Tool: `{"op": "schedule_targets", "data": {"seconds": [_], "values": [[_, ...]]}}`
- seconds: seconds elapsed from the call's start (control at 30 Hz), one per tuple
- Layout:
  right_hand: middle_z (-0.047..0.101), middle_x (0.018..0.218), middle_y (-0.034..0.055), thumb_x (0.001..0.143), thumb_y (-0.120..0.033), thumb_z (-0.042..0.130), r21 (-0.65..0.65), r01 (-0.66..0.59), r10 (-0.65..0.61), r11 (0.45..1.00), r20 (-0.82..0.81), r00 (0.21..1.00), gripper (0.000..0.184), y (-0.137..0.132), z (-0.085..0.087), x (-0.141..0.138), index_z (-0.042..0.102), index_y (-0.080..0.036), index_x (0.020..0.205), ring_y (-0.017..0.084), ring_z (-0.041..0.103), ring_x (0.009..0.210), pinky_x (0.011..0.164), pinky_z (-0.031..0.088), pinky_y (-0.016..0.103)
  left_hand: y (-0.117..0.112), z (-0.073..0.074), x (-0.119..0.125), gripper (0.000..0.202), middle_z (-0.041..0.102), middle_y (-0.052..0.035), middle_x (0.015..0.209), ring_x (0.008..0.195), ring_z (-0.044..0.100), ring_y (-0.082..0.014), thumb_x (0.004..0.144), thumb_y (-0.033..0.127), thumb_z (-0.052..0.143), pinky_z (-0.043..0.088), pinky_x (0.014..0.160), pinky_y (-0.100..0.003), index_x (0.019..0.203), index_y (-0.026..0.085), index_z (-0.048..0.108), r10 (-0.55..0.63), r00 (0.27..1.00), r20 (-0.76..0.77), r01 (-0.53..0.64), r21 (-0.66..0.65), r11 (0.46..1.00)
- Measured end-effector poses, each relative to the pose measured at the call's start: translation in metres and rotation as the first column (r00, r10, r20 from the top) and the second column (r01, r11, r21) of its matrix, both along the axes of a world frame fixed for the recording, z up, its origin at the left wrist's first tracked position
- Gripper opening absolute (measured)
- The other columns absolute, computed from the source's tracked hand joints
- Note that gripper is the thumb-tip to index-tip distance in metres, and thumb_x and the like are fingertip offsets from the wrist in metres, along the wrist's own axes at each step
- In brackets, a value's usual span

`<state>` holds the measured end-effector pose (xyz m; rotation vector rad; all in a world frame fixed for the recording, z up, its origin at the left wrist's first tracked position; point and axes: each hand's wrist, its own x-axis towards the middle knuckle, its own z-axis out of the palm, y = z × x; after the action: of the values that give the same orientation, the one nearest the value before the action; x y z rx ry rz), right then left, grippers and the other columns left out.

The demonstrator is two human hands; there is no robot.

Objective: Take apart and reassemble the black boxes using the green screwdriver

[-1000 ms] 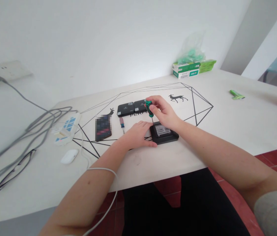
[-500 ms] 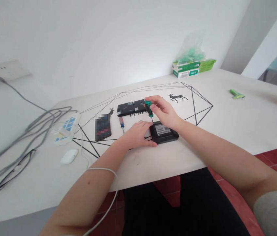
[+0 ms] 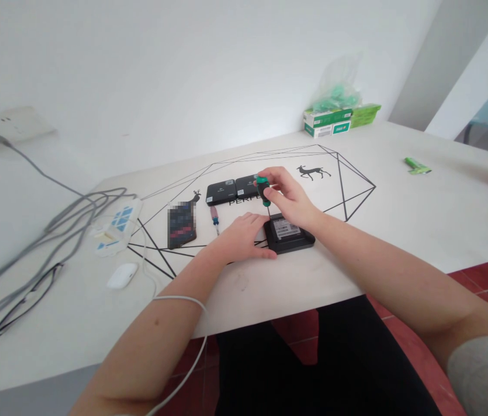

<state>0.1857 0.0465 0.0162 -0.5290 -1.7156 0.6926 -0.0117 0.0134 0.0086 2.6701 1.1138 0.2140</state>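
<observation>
A black electronic box (image 3: 298, 240) lies label side up on the table before me. My left hand (image 3: 246, 237) braces its left side, thumb at the near corner and fingers at the far one. In my right hand (image 3: 287, 193) is a green and black screwdriver (image 3: 263, 190), gripped by its handle. The screwdriver stands nearly upright, its shaft reaching down to the far left corner of the box. My hand hides part of the box's far right side, and the tip is too small to make out.
Two black boxes (image 3: 221, 192) sit side by side behind my hands. Left of my left hand lie a second screwdriver (image 3: 214, 216) and a phone (image 3: 182, 225). Farther left are a white case (image 3: 122, 275), glasses (image 3: 27, 300) and grey cables (image 3: 74, 231). Green boxes (image 3: 328, 118) stand against the wall.
My right fingers have shifted slightly around the screwdriver handle, which has turned a little. The box and my left hand have stayed in place.
</observation>
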Motion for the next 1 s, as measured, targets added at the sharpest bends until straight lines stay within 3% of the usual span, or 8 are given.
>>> {"op": "schedule_targets", "data": {"seconds": [0.27,0.37,0.47,0.6,0.8,1.0], "values": [[0.058,0.099,0.0011,0.092,-0.045,0.073,0.09,0.133,-0.136,0.987,0.024,0.99,0.037,0.004,-0.002,0.0,0.054,-0.028,0.119,0.017,0.054,0.083,0.078,0.054,0.038,-0.001,0.001,0.0,0.091,0.064,-0.02,0.138,0.129,0.059,-0.0409,0.079,0.077,0.077,0.044,0.112,-0.055,0.143,0.016,0.055,-0.002,1.0,0.0,0.002,-0.005,1.0],[0.06,0.105,0.0027,0.092,-0.046,0.072,0.091,0.143,-0.146,0.986,0.029,0.989,0.04,0.004,-0.004,0.0,0.053,-0.028,0.122,0.018,0.055,0.085,0.079,0.054,0.039,-0.001,0.001,0.0,0.092,0.064,-0.0198,0.138,0.128,0.059,-0.0417,0.078,0.079,0.076,0.045,0.111,-0.056,0.143,0.017,0.056,-0.003,1.0,-0.001,0.003,-0.005,1.0],[0.063,0.12,0.0063,0.094,-0.044,0.069,0.097,0.107,-0.111,0.989,0.028,0.993,0.038,0.002,-0.003,0.0,0.053,-0.028,0.125,0.02,0.061,0.094,0.083,0.054,0.04,0.0,0.001,0.0,0.094,0.065,-0.0204,0.138,0.128,0.059,-0.0423,0.078,0.08,0.075,0.045,0.111,-0.056,0.144,0.016,0.055,-0.008,1.0,0.0,0.008,-0.01,1.0],[0.066,0.116,0.0044,0.098,-0.035,0.059,0.075,0.015,-0.018,0.997,0.036,0.999,0.033,-0.001,-0.002,0.0,0.051,-0.029,0.129,0.021,0.065,0.1,0.088,0.055,0.041,0.0,0.0,0.0,0.093,0.064,-0.0207,0.139,0.128,0.059,-0.0418,0.078,0.08,0.074,0.044,0.112,-0.056,0.143,0.016,0.056,-0.007,1.0,0.006,0.007,-0.003,1.0],[0.064,0.113,0.0052,0.092,-0.04,0.07,0.118,0.176,-0.182,0.977,0.04,0.983,0.037,0.002,-0.006,-0.002,0.053,-0.028,0.123,0.021,0.06,0.092,0.084,0.055,0.042,-0.001,0.001,0.0,0.093,0.064,-0.0201,0.139,0.129,0.059,-0.042,0.078,0.08,0.074,0.044,0.111,-0.056,0.144,0.017,0.056,-0.007,1.0,0.006,0.007,-0.008,1.0],[0.062,0.113,0.0051,0.089,-0.046,0.076,0.052,0.225,-0.224,0.973,-0.03,0.974,0.043,0.01,-0.005,0.002,0.054,-0.029,0.122,0.021,0.059,0.089,0.079,0.057,0.041,-0.002,0.0,0.0,0.096,0.061,-0.0214,0.144,0.133,0.056,-0.0412,0.079,0.077,0.076,0.043,0.115,-0.055,0.148,0.015,0.053,0.006,1.0,-0.01,-0.006,0.002,1.0]]}}
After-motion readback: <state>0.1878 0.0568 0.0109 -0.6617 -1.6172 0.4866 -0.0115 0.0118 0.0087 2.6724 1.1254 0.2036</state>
